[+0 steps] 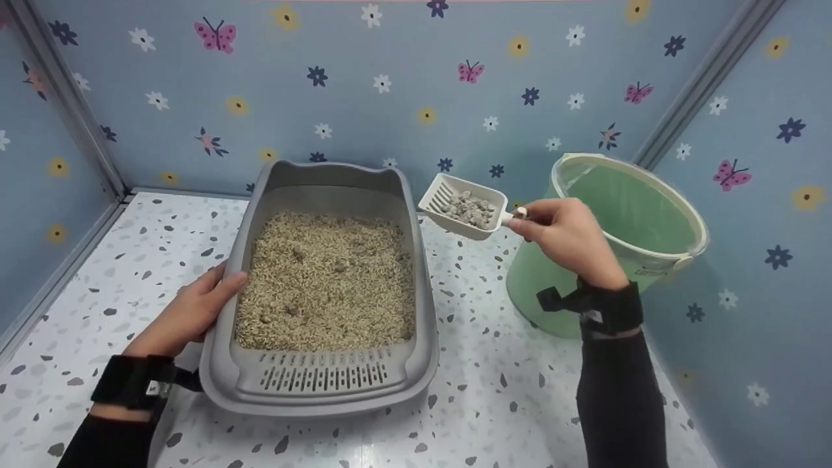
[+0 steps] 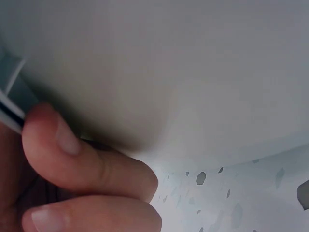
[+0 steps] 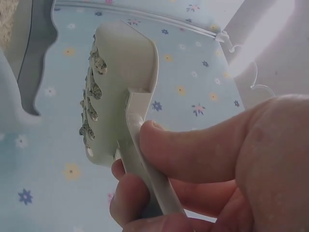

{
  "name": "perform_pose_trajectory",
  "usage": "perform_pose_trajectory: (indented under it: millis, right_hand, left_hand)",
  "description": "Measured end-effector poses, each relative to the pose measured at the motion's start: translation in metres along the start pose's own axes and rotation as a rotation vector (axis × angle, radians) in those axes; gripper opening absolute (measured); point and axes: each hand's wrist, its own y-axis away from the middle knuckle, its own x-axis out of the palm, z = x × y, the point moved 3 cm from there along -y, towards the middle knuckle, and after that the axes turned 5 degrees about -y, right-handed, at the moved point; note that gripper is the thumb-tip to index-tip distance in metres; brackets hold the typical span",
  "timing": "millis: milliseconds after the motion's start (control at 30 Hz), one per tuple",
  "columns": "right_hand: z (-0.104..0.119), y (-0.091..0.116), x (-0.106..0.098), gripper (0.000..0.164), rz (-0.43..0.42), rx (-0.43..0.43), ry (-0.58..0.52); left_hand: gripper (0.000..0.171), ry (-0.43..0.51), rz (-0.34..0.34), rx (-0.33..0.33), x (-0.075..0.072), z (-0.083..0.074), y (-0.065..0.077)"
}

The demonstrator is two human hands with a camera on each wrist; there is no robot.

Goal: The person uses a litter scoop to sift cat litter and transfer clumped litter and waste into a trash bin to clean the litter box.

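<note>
A grey litter box (image 1: 305, 404) filled with tan pellet litter (image 1: 325, 279) stands on the left; several dark clumps dot the litter. My left hand (image 1: 188, 309) grips its left rim, thumb on top; in the left wrist view the curled fingers (image 2: 101, 171) lie against the box's pale outer wall (image 2: 203, 72). My right hand (image 1: 569, 234) pinches the handle of a white slotted litter scoop (image 1: 460, 225), held between the box and the bucket. Greyish clumps (image 1: 471, 209) fill the scoop. From below, the right wrist view shows bits of litter poking through the scoop's slots (image 3: 94, 92).
A green bucket (image 1: 546, 286) with a cream rim and a liner stands at the right, partly behind my right hand. Flowered blue wall panels (image 1: 364, 97) enclose the back and both sides. The surface underneath is white with grey speckles (image 1: 494, 390).
</note>
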Motion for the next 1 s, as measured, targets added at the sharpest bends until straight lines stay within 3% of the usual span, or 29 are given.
perform_pose_trajectory:
  millis: [333, 667, 1000]
  right_hand:
    - [-0.003, 0.005, -0.047, 0.037, -0.108, 0.076, 0.089]
    - [-0.016, 0.009, -0.077, 0.036, -0.152, 0.119, 0.098]
    - [-0.042, 0.009, -0.105, 0.043, -0.191, 0.235, 0.090]
  left_hand:
    - [0.087, 0.003, 0.001, 0.009, 0.000, -0.001, 0.000]
    - [0.087, -0.003, 0.004, 0.014, 0.001, -0.003, 0.001]
    - [0.086, -0.009, -0.004, 0.016, 0.000, -0.001, 0.000]
